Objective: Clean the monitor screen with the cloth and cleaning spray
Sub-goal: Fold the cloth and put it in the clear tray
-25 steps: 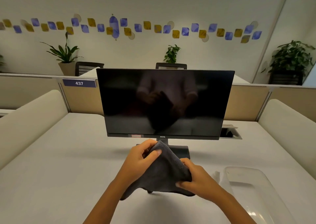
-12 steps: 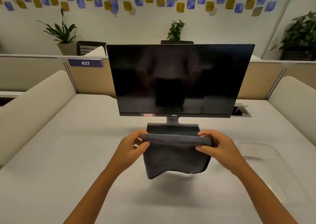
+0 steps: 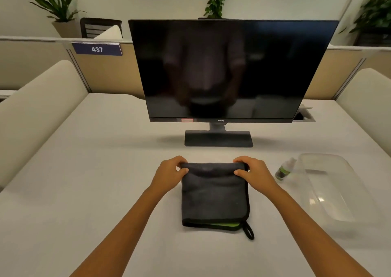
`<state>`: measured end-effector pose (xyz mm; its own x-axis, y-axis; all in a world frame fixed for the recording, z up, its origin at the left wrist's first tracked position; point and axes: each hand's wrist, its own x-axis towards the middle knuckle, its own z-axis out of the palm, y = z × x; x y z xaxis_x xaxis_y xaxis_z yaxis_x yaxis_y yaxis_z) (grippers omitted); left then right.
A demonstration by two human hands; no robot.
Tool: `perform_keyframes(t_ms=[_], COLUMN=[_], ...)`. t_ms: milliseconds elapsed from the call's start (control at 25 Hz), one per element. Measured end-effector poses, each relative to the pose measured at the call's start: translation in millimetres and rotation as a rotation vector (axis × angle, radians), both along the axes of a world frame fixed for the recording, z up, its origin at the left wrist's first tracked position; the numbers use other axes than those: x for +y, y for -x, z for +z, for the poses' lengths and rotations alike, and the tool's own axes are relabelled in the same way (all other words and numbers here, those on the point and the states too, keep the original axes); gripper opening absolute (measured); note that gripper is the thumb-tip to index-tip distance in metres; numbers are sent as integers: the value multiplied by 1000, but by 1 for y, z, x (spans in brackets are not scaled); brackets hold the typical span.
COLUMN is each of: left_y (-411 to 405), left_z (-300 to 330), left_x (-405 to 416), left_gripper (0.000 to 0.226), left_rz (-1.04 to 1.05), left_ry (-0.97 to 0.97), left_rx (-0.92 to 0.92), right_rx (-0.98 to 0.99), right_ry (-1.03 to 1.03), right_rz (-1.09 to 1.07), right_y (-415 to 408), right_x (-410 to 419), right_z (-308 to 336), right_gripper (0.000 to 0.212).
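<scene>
A dark grey cloth [image 3: 214,198] lies folded flat on the white desk [image 3: 105,181], with a green inner side and a black loop at its near right corner. My left hand [image 3: 170,173] pinches its far left corner and my right hand [image 3: 252,172] pinches its far right corner. Behind the cloth stands the black monitor [image 3: 228,69], its screen dark and reflecting a person, on a dark stand [image 3: 219,138]. A small spray bottle [image 3: 284,169] lies to the right of my right hand, not touched.
A clear plastic container [image 3: 330,187] sits at the right beside the bottle. Cream padded dividers [image 3: 40,103] flank the desk on both sides. A cable hatch [image 3: 304,115] opens behind the monitor's right corner. Partition with sign 437 [image 3: 97,49] and plants stand behind.
The cloth went from bunched in both hands to stretched between them, then was laid flat and folded on the desk. The view tilted down and closer, revealing the spray bottle.
</scene>
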<state>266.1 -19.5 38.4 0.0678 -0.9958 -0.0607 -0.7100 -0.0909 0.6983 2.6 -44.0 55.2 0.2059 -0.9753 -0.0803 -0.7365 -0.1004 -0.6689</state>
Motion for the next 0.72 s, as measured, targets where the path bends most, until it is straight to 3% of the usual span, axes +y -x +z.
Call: perform_keyframes(t_ms=[120,280,480,720], left_y=[2,-7,-15,2], left_z=[-2,-2,-24,-42], left_x=[-6,22,86,114], left_gripper=[13,12,16,17], left_rz=[51,-70,-352,-376], left_ry=[25,86,151,197], left_rx=[68,74,-126,-297], right_rx=[20,-3,105,248], right_ry=[102,233,299,315], right_rz=[-56,-1,131,169], right_y=[-4,4,20,19], right_x=[3,35,90,120], right_z=[-1,-6,-37,-65], right_gripper=[31,20,31,28])
